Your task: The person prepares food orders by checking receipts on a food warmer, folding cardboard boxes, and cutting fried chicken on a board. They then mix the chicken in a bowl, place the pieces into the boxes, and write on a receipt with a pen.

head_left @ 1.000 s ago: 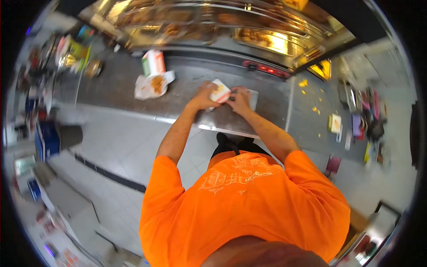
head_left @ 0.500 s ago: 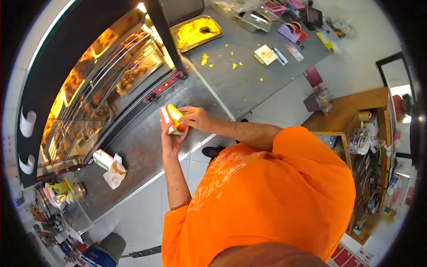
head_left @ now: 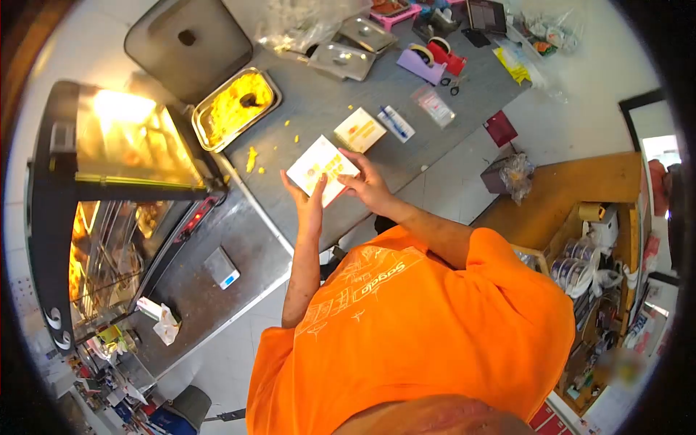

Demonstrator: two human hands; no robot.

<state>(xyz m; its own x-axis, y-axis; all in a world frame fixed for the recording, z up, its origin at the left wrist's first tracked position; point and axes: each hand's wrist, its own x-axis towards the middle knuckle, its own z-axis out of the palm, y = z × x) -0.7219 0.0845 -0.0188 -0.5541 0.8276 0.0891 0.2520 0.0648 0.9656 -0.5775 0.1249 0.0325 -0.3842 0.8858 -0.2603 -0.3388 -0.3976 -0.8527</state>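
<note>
A white takeaway box point(head_left: 313, 161) with orange and yellow print is held between both hands above the grey table, its flat top facing up. My left hand point(head_left: 309, 206) grips its near left side, thumb on top. At the near right side, my right hand point(head_left: 368, 187) is closed on the box, thumb on top and fingers along the edge. Beyond it, a similar box point(head_left: 360, 130) lies on the table beside a blue-and-white packet point(head_left: 396, 123). To the left stands a metal tray of yellow food point(head_left: 235, 109) with a dark utensil handle in it.
A lit glass food warmer point(head_left: 138, 145) stands at left. On the lower counter are a small digital scale point(head_left: 220, 267) and a crumpled paper bag point(head_left: 167, 326). Metal lids point(head_left: 341, 61), a purple tape dispenser point(head_left: 420, 67) and scissors point(head_left: 451, 87) lie on the grey table point(head_left: 312, 101).
Both hands have moved right with the box, from over the lower counter to over the grey table. The box showed an upright orange and yellow side; now its white face is up.
</note>
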